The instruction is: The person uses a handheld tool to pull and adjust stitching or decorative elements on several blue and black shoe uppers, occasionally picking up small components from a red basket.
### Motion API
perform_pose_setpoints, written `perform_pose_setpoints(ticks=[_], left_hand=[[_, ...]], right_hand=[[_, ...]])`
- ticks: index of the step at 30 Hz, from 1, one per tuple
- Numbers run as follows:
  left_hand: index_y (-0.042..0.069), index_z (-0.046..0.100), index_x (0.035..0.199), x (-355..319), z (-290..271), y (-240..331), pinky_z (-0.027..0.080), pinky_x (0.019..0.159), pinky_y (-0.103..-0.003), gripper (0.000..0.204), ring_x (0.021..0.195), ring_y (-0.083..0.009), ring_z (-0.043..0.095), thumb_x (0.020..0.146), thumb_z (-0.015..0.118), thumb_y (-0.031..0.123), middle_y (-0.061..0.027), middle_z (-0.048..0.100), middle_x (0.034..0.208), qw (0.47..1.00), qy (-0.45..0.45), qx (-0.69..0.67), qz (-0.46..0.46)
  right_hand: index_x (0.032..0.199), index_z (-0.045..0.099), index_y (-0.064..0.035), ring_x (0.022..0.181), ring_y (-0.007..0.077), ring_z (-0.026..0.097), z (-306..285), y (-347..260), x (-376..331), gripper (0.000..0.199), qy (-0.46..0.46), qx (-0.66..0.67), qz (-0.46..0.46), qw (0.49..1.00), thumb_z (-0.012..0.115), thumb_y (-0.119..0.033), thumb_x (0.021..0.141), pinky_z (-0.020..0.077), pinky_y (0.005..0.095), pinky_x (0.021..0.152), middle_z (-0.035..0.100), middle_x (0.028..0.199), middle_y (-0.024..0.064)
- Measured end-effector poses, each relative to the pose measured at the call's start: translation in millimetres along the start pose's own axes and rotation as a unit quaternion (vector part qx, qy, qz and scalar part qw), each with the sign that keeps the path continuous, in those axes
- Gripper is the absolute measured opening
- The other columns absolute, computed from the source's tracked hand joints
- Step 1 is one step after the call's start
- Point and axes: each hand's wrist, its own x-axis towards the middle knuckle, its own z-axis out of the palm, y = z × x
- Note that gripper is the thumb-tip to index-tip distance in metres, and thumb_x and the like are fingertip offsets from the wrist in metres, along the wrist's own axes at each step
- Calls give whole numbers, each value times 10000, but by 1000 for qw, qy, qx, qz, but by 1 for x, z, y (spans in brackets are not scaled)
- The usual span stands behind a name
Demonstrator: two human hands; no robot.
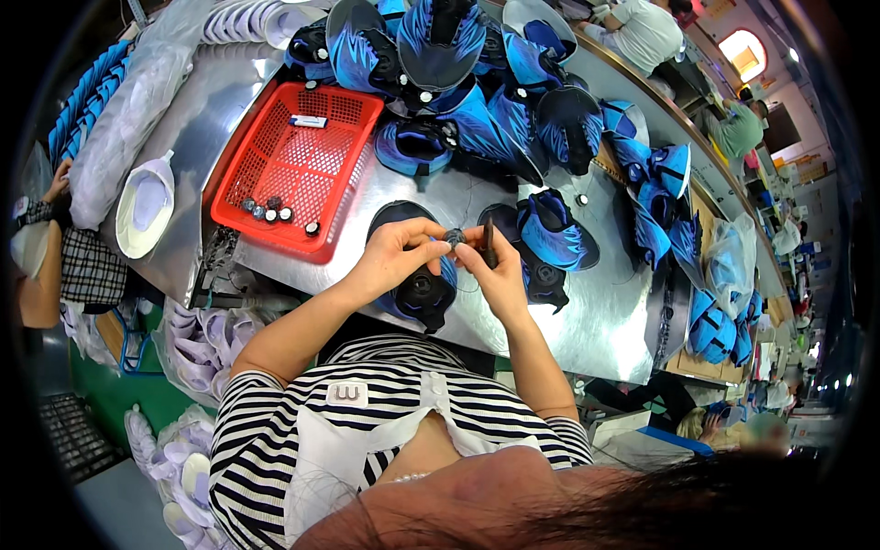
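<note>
My left hand (396,258) and my right hand (500,273) meet over a metal table (321,286). Both sets of fingertips pinch a small dark round dial (454,236). A slim dark tool (489,240) is also held in my right hand; its exact kind is hard to make out. Beneath my left hand lies a black-and-blue shoe upper (423,298), partly hidden by the fingers. Just right of my right hand are a blue-and-black shoe upper (556,240) and a black upper part (547,284). A thin dark thread runs near the dial.
A red plastic basket (220,197) at left holds several small dials and a white marker (308,121). Many blue-and-black shoe uppers (442,41) are piled at the back. White shoe forms (147,206) lie far left. A plastic bag (731,261) sits right. Other people work nearby.
</note>
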Motion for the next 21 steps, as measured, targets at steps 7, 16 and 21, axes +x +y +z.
perform_pose_setpoints(ticks=[7, 16, 21], left_hand=[[1, 635, 1030, 0, -7, -13, 498, 700, -265, 247, 745, -98, 639, 884, 668, 197, -48, 681, 799, 998, -31, -50, 25], [-7, 565, 1209, -13, 19, -20, 472, 833, -261, 345, 902, -102, 584, 924, 634, 175, -44, 623, 954, 981, 38, 34, 189], [33, 619, 1085, 3, 17, -39, 485, 882, -289, 233, 968, -133, 610, 983, 540, 227, -54, 644, 1004, 936, 66, -335, 86]], right_hand=[[921, 618, 13, 714, 73, 538, -8, -2, 23, 110, -38, -62, -51, 996, 640, -92, 897, 430, 225, 651, 598, 778, 7], [821, 538, -34, 612, 66, 415, 2, -7, 16, 95, 114, 122, -101, 981, 572, -54, 907, 331, 215, 571, 464, 716, -20], [927, 510, -97, 567, 98, 393, -7, 12, 12, 113, -17, 440, 16, 897, 517, -191, 988, 323, 247, 522, 457, 692, 10]])
